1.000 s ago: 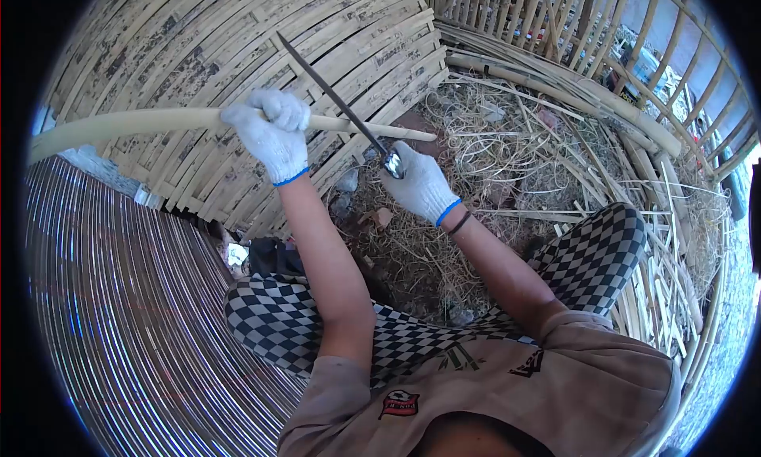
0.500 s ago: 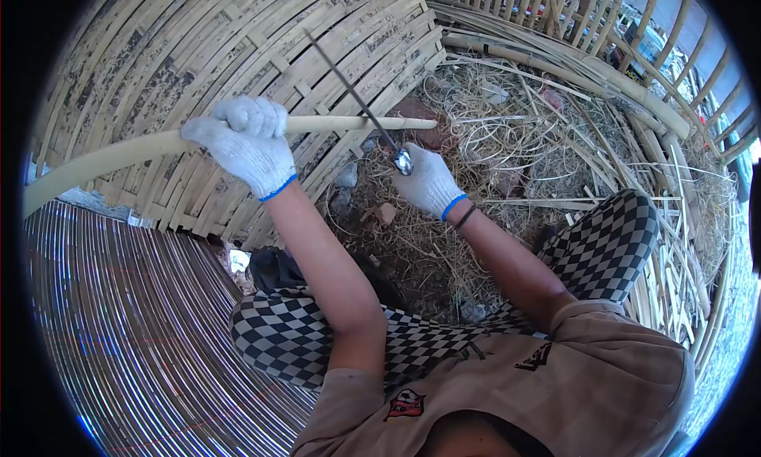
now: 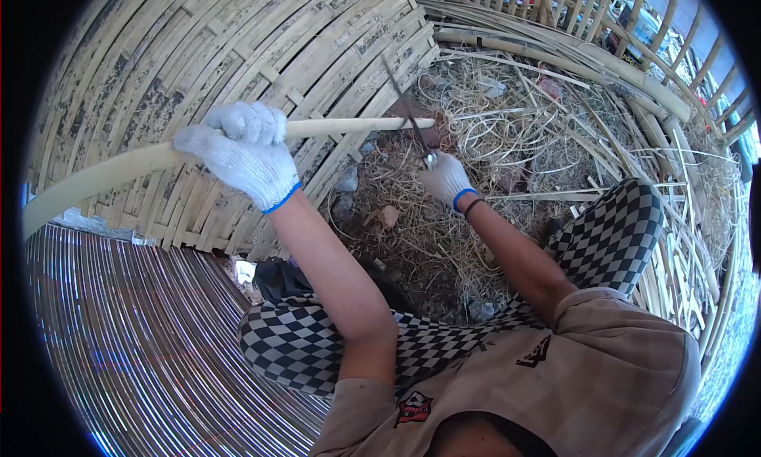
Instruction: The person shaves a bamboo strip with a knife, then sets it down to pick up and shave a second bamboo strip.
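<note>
A long pale bamboo strip (image 3: 341,126) runs from the far left edge to the middle of the view. My left hand (image 3: 242,152), in a white glove with a blue cuff, is wrapped round it. Also gloved, my right hand (image 3: 445,178) grips the handle of a long-bladed knife (image 3: 408,112). The blade points up and to the left and crosses the strip near its right end; whether the two touch is hard to tell. The glove hides most of the handle.
A woven bamboo wall (image 3: 198,76) rises behind the strip. Thin shavings (image 3: 507,132) and stones cover the ground. Bamboo poles (image 3: 571,61) and a slatted fence (image 3: 587,13) stand at the back right. Split sticks (image 3: 674,275) lie right of my checkered trouser leg (image 3: 618,227).
My right hand and the knife have moved right, towards the strip's far end, and the blade looks blurred. My left hand keeps its hold on the strip.
</note>
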Motion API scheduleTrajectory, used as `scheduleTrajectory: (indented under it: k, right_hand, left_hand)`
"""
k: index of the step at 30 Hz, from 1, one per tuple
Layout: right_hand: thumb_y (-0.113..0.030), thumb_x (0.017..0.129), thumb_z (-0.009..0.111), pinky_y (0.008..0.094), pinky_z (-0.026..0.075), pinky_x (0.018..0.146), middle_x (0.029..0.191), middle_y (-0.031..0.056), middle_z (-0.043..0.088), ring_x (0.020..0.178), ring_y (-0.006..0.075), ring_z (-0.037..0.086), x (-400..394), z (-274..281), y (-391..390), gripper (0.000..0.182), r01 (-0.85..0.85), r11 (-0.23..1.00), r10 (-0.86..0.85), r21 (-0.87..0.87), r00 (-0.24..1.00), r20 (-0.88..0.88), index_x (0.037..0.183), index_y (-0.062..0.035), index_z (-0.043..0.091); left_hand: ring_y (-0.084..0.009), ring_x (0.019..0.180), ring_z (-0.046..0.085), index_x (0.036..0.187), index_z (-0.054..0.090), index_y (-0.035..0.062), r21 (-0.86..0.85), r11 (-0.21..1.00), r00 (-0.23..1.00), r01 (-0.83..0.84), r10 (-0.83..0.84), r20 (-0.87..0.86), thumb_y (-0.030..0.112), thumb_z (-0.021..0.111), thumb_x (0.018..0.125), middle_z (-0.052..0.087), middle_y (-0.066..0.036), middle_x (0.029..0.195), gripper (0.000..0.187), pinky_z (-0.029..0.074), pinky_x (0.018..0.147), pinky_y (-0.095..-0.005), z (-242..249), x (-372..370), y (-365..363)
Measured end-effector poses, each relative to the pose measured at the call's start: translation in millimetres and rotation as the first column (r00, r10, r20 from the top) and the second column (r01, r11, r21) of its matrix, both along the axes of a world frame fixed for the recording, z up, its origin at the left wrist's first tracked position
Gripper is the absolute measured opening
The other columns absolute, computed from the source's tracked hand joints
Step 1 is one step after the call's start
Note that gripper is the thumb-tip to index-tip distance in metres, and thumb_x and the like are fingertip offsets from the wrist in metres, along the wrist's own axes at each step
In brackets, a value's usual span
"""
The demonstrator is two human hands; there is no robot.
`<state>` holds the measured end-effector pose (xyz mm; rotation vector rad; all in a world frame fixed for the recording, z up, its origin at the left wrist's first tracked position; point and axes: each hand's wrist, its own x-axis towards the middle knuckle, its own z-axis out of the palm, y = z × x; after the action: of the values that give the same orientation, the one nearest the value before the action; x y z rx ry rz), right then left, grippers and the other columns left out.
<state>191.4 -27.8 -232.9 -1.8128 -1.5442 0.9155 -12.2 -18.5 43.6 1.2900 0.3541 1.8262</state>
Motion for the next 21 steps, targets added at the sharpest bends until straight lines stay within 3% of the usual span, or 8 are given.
scheduleTrajectory:
  k: [2,5,8,12,15,18,19,21]
  right_hand:
    - [-0.021,0.084,0.064,0.0500,0.055,0.085,0.093,0.0251,0.071,0.094,0.0429,0.069,-1,53,-6,0.026,-0.051,0.991,0.059,0.128,0.996,-0.060,0.101,-0.0011,0.067]
    - [-0.020,0.084,0.063,0.0476,0.054,0.076,0.088,0.0223,0.071,0.087,0.0426,0.069,-8,52,-8,0.027,-0.072,0.958,0.084,0.277,0.996,-0.032,0.107,-0.0051,0.065]
    - [-0.018,0.083,0.063,0.0476,0.054,0.077,0.091,0.0236,0.072,0.088,0.0418,0.070,-1,-2,-9,0.034,0.036,0.985,-0.030,0.169,0.999,-0.039,0.113,-0.0023,0.066]
    - [-0.020,0.083,0.064,0.0442,0.056,0.086,0.101,0.0267,0.072,0.098,0.0388,0.071,45,-114,-16,0.042,0.105,0.936,-0.095,-0.335,0.994,0.048,0.115,0.0066,0.065]
    - [-0.021,0.082,0.066,0.0446,0.056,0.085,0.101,0.0251,0.073,0.098,0.0372,0.072,45,-120,-23,0.035,0.194,0.942,-0.183,-0.272,0.981,0.066,0.108,0.0027,0.069]
    - [-0.020,0.082,0.065,0.0454,0.056,0.082,0.097,0.0223,0.073,0.094,0.0367,0.072,30,-110,5,0.033,0.096,0.958,-0.083,-0.270,0.995,0.060,0.106,0.0028,0.068]
    - [-0.022,0.084,0.064,0.0465,0.054,0.079,0.091,0.0210,0.073,0.090,0.0384,0.071,28,-104,3,0.030,0.140,0.959,-0.165,-0.248,0.983,-0.084,0.102,0.0018,0.067]
    - [-0.023,0.084,0.064,0.0469,0.054,0.078,0.088,0.0205,0.072,0.088,0.0402,0.070,25,-77,0,0.029,0.124,0.991,-0.128,-0.054,0.988,-0.082,0.101,0.0003,0.065]
  left_hand:
    - [-0.0103,0.038,0.012,0.053,0.024,0.0217,0.045,0.996,0.997,0.075,-0.075,-0.007,0.081,0.030,0.094,0.018,0.006,0.045,0.072,0.012,0.037,-0.0284,-2,-10,7]
    - [-0.0114,0.038,0.012,0.053,0.022,0.0201,0.041,0.997,0.998,0.070,-0.070,-0.011,0.082,0.030,0.093,0.018,0.005,0.045,0.074,0.015,0.035,-0.0295,-3,-14,10]
    - [-0.0117,0.037,0.012,0.054,0.021,0.0192,0.043,0.994,0.995,0.104,-0.104,0.000,0.082,0.030,0.093,0.018,0.005,0.045,0.075,0.015,0.034,-0.0303,-4,-22,11]
    - [-0.0114,0.037,0.013,0.054,0.022,0.0188,0.066,0.990,0.991,0.125,-0.127,0.033,0.081,0.033,0.093,0.018,0.005,0.045,0.074,0.014,0.035,-0.0295,-12,-34,8]
    - [-0.0109,0.040,0.013,0.054,0.024,0.0200,0.126,0.963,0.971,0.238,-0.240,0.000,0.076,0.035,0.096,0.019,0.005,0.047,0.071,0.013,0.041,-0.0291,-18,-33,5]
    - [-0.0120,0.043,0.015,0.055,0.025,0.0184,0.085,0.994,0.995,0.074,-0.067,-0.077,0.061,0.039,0.104,0.022,0.003,0.049,0.066,0.015,0.045,-0.0315,-13,-34,5]
    - [-0.0124,0.043,0.016,0.056,0.026,0.0179,0.106,0.994,0.999,0.013,-0.007,-0.048,0.054,0.041,0.105,0.023,0.002,0.050,0.063,0.016,0.046,-0.0323,-12,-30,3]
    - [-0.0132,0.045,0.018,0.056,0.027,0.0168,0.144,0.985,0.995,-0.100,0.100,0.009,0.042,0.044,0.106,0.025,0.001,0.052,0.059,0.016,0.049,-0.0338,-10,-17,-1]
